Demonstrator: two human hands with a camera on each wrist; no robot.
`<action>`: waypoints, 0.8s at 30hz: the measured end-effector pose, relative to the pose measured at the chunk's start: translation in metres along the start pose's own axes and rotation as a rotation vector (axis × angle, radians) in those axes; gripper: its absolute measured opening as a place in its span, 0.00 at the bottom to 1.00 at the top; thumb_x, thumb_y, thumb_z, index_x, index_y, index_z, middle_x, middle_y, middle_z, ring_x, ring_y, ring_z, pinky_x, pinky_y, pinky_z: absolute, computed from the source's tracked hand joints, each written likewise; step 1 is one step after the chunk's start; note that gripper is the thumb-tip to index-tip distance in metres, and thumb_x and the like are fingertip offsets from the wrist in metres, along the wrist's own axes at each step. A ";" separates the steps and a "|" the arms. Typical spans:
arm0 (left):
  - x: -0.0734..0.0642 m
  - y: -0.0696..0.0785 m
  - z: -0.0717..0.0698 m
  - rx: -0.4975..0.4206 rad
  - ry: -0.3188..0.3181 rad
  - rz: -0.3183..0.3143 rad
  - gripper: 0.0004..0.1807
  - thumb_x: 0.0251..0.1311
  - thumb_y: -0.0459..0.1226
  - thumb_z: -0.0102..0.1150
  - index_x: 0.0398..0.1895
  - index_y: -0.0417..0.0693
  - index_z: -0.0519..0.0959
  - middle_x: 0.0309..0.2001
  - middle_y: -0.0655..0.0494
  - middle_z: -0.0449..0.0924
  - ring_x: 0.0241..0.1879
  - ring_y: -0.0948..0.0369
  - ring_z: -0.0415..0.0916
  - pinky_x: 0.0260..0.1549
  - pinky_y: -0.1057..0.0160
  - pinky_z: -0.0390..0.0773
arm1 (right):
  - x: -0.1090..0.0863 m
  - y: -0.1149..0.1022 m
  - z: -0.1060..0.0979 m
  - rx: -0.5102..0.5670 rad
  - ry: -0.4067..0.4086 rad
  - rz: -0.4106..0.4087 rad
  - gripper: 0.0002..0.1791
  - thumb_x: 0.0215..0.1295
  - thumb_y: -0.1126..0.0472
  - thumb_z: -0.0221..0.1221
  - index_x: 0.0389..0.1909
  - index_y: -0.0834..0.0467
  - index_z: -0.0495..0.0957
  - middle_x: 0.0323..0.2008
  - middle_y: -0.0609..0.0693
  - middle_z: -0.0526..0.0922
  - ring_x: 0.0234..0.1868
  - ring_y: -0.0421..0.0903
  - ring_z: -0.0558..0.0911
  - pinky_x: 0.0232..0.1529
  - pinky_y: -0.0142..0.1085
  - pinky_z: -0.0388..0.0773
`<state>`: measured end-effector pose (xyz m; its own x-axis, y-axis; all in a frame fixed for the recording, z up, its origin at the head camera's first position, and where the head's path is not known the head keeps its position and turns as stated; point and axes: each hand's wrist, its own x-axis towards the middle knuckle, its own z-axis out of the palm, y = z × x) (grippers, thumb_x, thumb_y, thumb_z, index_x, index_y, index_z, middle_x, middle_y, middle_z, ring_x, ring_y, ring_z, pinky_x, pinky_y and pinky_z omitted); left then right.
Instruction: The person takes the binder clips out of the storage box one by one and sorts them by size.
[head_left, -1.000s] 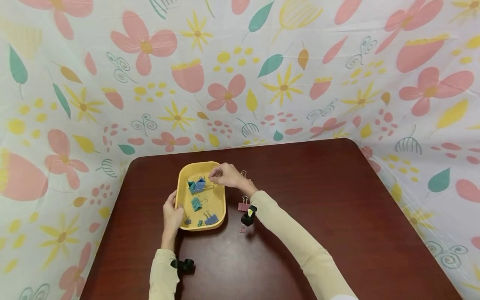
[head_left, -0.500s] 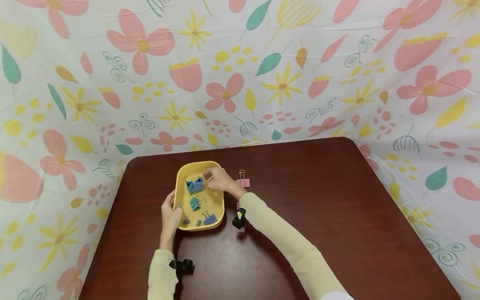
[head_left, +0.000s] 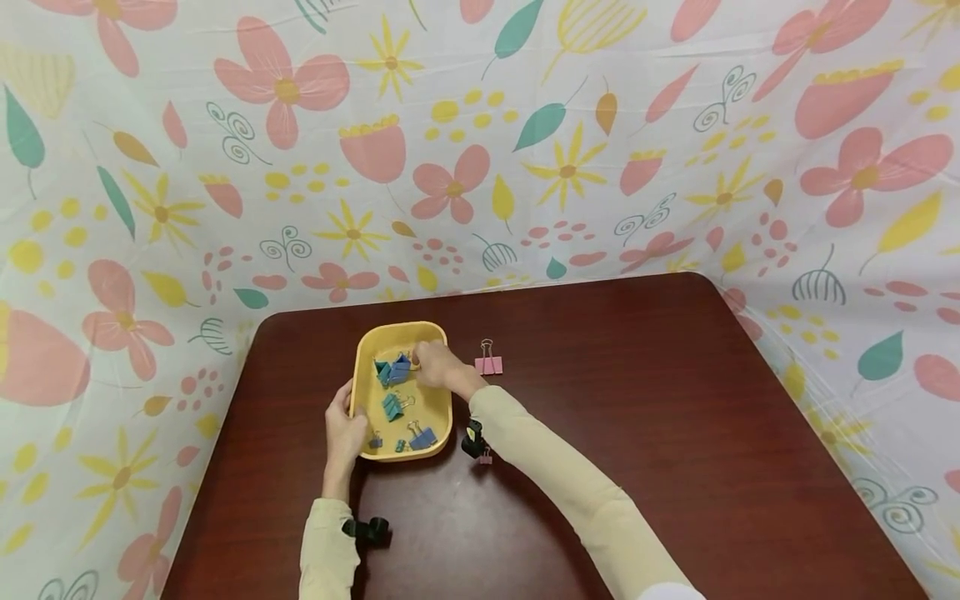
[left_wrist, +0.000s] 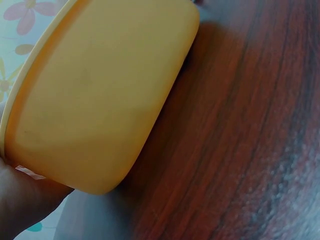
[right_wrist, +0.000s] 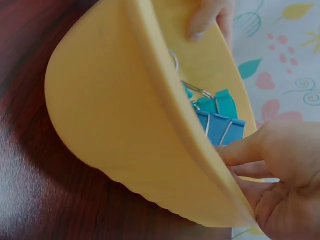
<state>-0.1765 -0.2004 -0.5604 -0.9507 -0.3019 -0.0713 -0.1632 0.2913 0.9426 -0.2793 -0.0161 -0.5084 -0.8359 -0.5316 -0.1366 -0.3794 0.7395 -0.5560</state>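
Yellow tray (head_left: 432, 412), left of frame centre: our left hand (head_left: 346, 429) grips it; right hand (head_left: 442, 368), hold unclear, might snag crowded clips (head_left: 400, 370).

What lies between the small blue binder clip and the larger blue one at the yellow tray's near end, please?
A small teal binder clip lies there, in the head view.

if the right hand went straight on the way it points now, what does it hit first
The right hand would likely first meet the blue binder clip toward the far end of the yellow tray; whether they touch now is unclear.
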 end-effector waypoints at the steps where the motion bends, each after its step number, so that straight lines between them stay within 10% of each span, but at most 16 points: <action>1: 0.000 0.000 0.000 0.002 -0.003 -0.002 0.30 0.69 0.25 0.42 0.75 0.43 0.65 0.64 0.37 0.76 0.49 0.43 0.80 0.34 0.71 0.76 | 0.000 0.000 0.001 -0.017 -0.003 0.010 0.28 0.64 0.70 0.59 0.18 0.52 0.48 0.18 0.44 0.45 0.18 0.39 0.46 0.21 0.30 0.48; 19: -0.002 0.002 -0.001 0.030 -0.015 0.014 0.32 0.66 0.24 0.42 0.74 0.43 0.66 0.60 0.32 0.77 0.46 0.41 0.80 0.35 0.65 0.76 | -0.011 -0.003 0.006 0.063 0.158 -0.003 0.26 0.65 0.75 0.48 0.09 0.53 0.57 0.12 0.42 0.49 0.13 0.36 0.50 0.15 0.27 0.50; 24: 0.001 0.002 -0.001 0.038 -0.034 0.012 0.32 0.66 0.24 0.42 0.75 0.43 0.66 0.59 0.32 0.77 0.46 0.42 0.80 0.35 0.64 0.76 | -0.013 -0.001 0.002 0.202 0.193 0.024 0.17 0.72 0.68 0.54 0.21 0.59 0.79 0.18 0.45 0.77 0.17 0.33 0.72 0.20 0.24 0.68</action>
<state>-0.1771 -0.2013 -0.5582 -0.9608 -0.2677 -0.0717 -0.1611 0.3293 0.9304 -0.2672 -0.0110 -0.5076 -0.9111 -0.4122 -0.0042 -0.2879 0.6436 -0.7091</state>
